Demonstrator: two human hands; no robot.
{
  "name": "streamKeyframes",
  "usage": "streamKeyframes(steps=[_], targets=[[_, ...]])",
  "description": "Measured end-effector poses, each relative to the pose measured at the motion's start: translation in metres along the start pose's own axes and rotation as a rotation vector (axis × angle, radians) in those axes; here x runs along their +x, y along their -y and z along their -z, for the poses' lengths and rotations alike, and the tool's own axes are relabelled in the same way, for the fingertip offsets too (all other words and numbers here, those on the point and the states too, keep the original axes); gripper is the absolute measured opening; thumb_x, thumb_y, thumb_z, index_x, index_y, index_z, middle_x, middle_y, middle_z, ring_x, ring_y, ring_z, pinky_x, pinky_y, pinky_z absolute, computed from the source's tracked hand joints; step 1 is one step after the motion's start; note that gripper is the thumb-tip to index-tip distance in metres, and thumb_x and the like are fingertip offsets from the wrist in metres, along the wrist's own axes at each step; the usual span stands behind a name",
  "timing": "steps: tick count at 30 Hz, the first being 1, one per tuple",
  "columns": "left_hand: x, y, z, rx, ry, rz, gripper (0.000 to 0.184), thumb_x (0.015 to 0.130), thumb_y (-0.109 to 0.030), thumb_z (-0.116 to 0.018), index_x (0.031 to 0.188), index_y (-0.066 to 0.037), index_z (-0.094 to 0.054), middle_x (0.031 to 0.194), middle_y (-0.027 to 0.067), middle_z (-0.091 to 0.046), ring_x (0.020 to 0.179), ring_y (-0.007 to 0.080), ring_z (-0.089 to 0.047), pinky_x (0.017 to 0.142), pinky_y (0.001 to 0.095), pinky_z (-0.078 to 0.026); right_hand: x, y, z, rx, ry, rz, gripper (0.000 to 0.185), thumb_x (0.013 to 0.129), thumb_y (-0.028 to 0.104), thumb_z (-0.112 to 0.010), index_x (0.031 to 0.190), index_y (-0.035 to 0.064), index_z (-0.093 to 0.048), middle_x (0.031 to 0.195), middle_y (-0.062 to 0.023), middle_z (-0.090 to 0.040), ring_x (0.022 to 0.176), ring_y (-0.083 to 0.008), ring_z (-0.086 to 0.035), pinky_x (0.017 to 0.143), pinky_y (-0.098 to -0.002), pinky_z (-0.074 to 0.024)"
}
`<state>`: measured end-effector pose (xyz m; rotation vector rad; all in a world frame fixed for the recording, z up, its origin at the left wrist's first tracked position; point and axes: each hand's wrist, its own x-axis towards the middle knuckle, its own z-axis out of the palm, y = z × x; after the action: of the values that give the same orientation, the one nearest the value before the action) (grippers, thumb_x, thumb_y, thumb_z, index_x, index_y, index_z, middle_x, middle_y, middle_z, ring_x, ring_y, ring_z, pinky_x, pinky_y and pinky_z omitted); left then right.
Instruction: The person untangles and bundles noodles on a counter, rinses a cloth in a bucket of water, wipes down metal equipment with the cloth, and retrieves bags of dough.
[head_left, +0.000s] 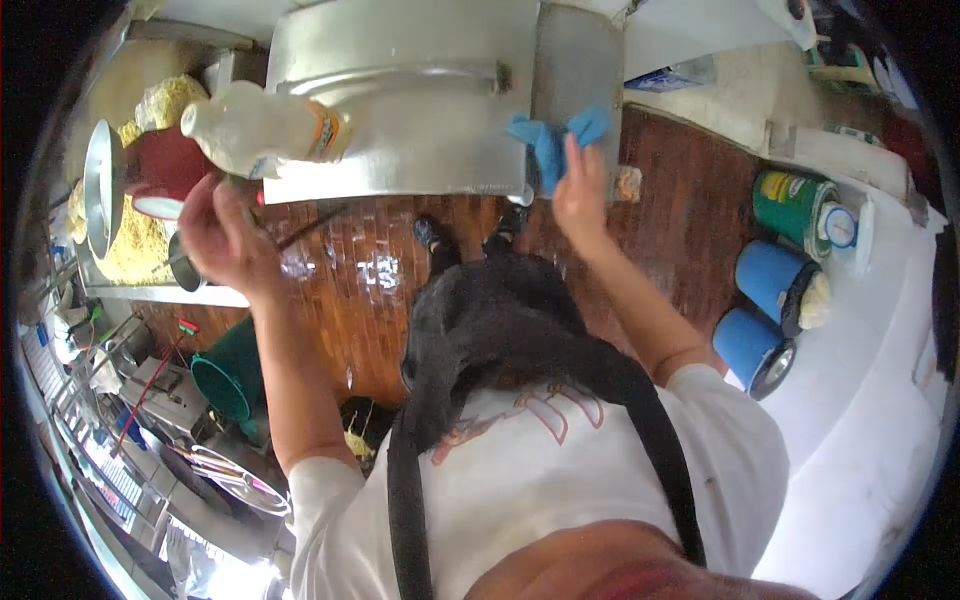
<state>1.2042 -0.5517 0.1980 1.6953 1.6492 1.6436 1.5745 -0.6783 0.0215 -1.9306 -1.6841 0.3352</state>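
My right hand (580, 195) has its fingers closed on a blue cloth (547, 150) at the right end of the stainless steel counter (430, 150). Folds of the cloth stick out on both sides of the fingers. My left hand (228, 240) is raised at the left, its fingers loosely bent and apart, with nothing visible in them. Just beyond it is a large translucent plastic bottle (265, 130) with an orange label, on the counter's left part. A red container (175, 160) and a white disc with a red rim (158, 207) are close to my left fingertips.
Heaps of yellow noodles (135, 245) and a metal bowl (103, 190) are at the left. A green bin (225, 370) stands below them. Along the right wall are a green tin (790, 205) and blue buckets (765, 275). The brown tiled floor (340, 260) shines as if wet.
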Motion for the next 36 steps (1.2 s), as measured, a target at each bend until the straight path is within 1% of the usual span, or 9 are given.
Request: streamKeyframes(steps=[3,5,11,15,16,20,23,30,36], targets=[[0.029,-0.006,0.012,0.341,0.065,-0.083,0.041,0.093,-0.021,-0.071,0.126,0.0,-0.057,0.094,0.0076,-0.061,0.085,0.0153,-0.057,0.078,0.0309,-0.047,0.001,-0.034,-0.058,-0.446,0.38,-0.055,0.077,0.077,0.016,-0.062,0.148,0.0034,-0.038,0.143,-0.03,-0.041,0.134,-0.0494,-0.037,0.113,-0.0564,-0.0291],[0.052,-0.005,0.001,0.378,0.174,-0.069,0.046,0.091,-0.027,-0.072,0.13,-0.006,-0.059,0.091,0.0065,-0.06,0.085,0.0146,-0.056,0.078,0.0308,-0.046,0.06,-0.067,-0.077,0.163,0.323,-0.499,0.075,0.078,0.021,-0.06,0.15,0.0147,-0.04,0.144,-0.0268,-0.044,0.129,-0.046,-0.046,0.109,-0.0514,-0.0374],[0.082,-0.01,-0.035,0.677,0.23,-0.031,0.05,0.086,-0.035,-0.076,0.123,-0.004,-0.065,0.083,0.0048,-0.061,0.075,0.0137,-0.059,0.07,0.0298,-0.048,0.258,-0.143,-0.102,-0.4,0.014,0.107,0.041,0.086,0.02,-0.055,0.124,0.0029,-0.06,0.13,-0.02,-0.057,0.118,-0.0404,-0.052,0.102,-0.0529,-0.0409],[0.088,-0.015,-0.04,0.592,0.298,-0.18,0.037,0.083,-0.031,-0.079,0.105,-0.003,-0.068,0.069,0.0075,-0.06,0.058,0.0142,-0.054,0.059,0.0305,-0.047,0.141,-0.121,-0.11,-0.321,0.017,0.245,0.029,0.092,0.016,-0.05,0.114,0.0039,-0.064,0.126,-0.0166,-0.056,0.122,-0.0383,-0.047,0.099,-0.0584,-0.0391],[0.084,-0.016,-0.042,0.56,0.297,-0.284,0.032,0.082,-0.028,-0.079,0.098,-0.003,-0.067,0.072,0.0114,-0.063,0.059,0.0145,-0.057,0.058,0.0309,-0.048,0.089,-0.105,-0.103,-0.343,-0.046,0.333,0.038,0.077,0.004,-0.059,0.114,0.0017,-0.063,0.121,-0.0159,-0.056,0.117,-0.0376,-0.048,0.095,-0.056,-0.0401],[0.047,-0.092,-0.056,0.481,0.392,-0.192,0.029,0.079,-0.018,-0.08,0.099,-0.002,-0.068,0.075,0.0077,-0.066,0.066,0.0101,-0.06,0.062,0.027,-0.049,-0.029,-0.076,-0.057,0.076,0.038,0.117,0.035,0.076,-0.002,-0.056,0.109,0.0014,-0.065,0.11,-0.0111,-0.063,0.104,-0.0322,-0.058,0.089,-0.0472,-0.0465],[0.034,-0.137,-0.071,0.285,0.395,-0.113,0.03,0.078,-0.016,-0.081,0.101,-0.001,-0.068,0.08,0.0042,-0.067,0.071,0.0085,-0.06,0.065,0.0258,-0.05,-0.04,-0.069,0.004,1.144,0.332,-0.683,0.032,0.085,-0.001,-0.059,0.117,0.0015,-0.062,0.112,-0.009,-0.067,0.095,-0.0261,-0.066,0.081,-0.0402,-0.0548],[-0.004,-0.181,-0.186,0.03,0.659,-0.09,0.04,0.078,-0.028,-0.081,0.101,0.002,-0.067,0.07,0.0023,-0.062,0.064,0.0064,-0.054,0.058,0.0261,-0.048,-0.044,-0.061,0.104,1.534,0.227,-0.757,0.037,0.095,0.008,-0.059,0.131,0.0006,-0.055,0.116,-0.0112,-0.067,0.099,-0.0256,-0.068,0.089,-0.0412,-0.0567],[-0.075,-0.148,-0.321,0.066,0.784,-0.166,0.045,0.077,-0.034,-0.076,0.104,0.0,-0.065,0.083,0.018,-0.07,0.077,0.0349,-0.07,0.069,0.043,-0.056,-0.041,-0.034,0.113,1.764,0.257,-0.882,0.031,0.1,0.015,-0.051,0.127,0.0014,-0.058,0.116,-0.0113,-0.067,0.098,-0.0262,-0.068,0.09,-0.0418,-0.0559]])
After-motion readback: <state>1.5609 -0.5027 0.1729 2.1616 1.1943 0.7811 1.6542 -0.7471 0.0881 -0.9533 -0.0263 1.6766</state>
